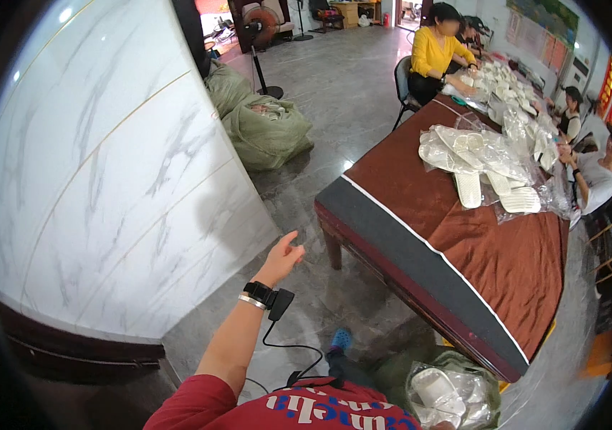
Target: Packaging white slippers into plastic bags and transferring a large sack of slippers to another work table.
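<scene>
My left hand [281,259] reaches forward over the grey floor, between the marble-patterned wall and the table's near corner. It holds nothing; the index finger is stretched out and the others are partly curled. A black wrist device [260,292] with a cable sits on that wrist beside a silvery band. At the lower right, white slippers [438,393] in clear plastic lie against a green sack [490,401], close to my body. Only a sliver of what looks like my right hand [443,426] shows below those slippers; its fingers are hidden.
A long table [406,179] with a brown cloth runs away to the right, carrying piles of bagged white slippers [470,154]. Several people sit along it, one in a yellow top [431,54]. Stuffed green sacks [266,132] and a standing fan [259,36] stand beyond the marble-patterned wall [119,179].
</scene>
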Demonstrator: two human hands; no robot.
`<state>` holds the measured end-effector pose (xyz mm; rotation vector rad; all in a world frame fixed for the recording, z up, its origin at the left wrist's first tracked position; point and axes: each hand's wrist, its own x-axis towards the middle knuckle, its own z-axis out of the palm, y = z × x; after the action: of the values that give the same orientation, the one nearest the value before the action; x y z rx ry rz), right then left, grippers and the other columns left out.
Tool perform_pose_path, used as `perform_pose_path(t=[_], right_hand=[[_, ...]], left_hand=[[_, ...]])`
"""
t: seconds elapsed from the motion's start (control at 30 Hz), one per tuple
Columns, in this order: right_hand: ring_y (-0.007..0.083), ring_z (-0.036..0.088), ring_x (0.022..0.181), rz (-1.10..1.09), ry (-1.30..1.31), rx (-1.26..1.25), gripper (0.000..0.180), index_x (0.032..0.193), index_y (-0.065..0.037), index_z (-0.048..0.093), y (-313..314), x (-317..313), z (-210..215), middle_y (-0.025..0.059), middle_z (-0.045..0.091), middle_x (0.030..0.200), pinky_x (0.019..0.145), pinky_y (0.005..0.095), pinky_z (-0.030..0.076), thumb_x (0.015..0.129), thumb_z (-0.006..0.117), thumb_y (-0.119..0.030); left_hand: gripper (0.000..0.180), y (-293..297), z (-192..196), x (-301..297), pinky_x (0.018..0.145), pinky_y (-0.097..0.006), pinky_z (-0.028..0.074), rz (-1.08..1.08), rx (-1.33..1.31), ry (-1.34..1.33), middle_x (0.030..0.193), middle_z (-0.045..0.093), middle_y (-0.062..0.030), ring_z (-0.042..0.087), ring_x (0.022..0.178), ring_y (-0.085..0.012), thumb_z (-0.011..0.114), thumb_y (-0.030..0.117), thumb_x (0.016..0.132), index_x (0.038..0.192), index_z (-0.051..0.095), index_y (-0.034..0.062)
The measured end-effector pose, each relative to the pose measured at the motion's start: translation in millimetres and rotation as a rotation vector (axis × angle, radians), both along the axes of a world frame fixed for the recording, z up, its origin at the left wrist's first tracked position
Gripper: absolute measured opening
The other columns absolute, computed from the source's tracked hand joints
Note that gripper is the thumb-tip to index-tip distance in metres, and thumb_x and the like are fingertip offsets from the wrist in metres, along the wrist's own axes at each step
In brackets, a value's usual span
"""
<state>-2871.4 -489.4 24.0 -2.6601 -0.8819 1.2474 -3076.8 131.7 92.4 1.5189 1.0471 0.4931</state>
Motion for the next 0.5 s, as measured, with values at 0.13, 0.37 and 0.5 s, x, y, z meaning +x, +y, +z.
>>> perform_pose_path(t=[0.13,0.37,0.5], right_hand=[[0.0335,0.05,0.109,0.158,-0.012,-0.029,0.038,0.116,-0.009,0.054,36,26,-4,0.0208,0.055,0.115,0.087,0.0448,0.041,0.086,0.054,-0.032],[0.0403,0.058,0.083,0.23,-0.261,0.123,0.032,0.096,-0.005,0.062,281,61,122,0.0221,0.062,0.088,0.072,0.047,0.047,0.087,0.055,-0.035],[0.0408,0.058,0.077,0.22,-0.405,0.6,0.029,0.094,-0.001,0.063,437,43,182,0.0248,0.06,0.081,0.068,0.0456,0.047,0.085,0.055,-0.027]], left_hand=[[0.057,53,-13,-6,0.075,-0.028,0.047,0.122,-0.094,0.018,0.096,0.064,-0.0097,0.061,0.083,-0.0137,0.059,0.026,0.088,0.133,0.038,-0.001],[0.054,139,-46,-26,0.074,-0.028,0.047,0.094,-0.277,0.265,0.098,0.064,-0.0104,0.062,0.08,-0.0159,0.06,0.03,0.086,0.129,0.044,0.0007],[0.049,212,-60,-10,0.071,-0.029,0.048,-0.014,-0.335,0.236,0.097,0.063,-0.0101,0.062,0.078,-0.0162,0.061,0.031,0.085,0.122,0.05,0.0005]])
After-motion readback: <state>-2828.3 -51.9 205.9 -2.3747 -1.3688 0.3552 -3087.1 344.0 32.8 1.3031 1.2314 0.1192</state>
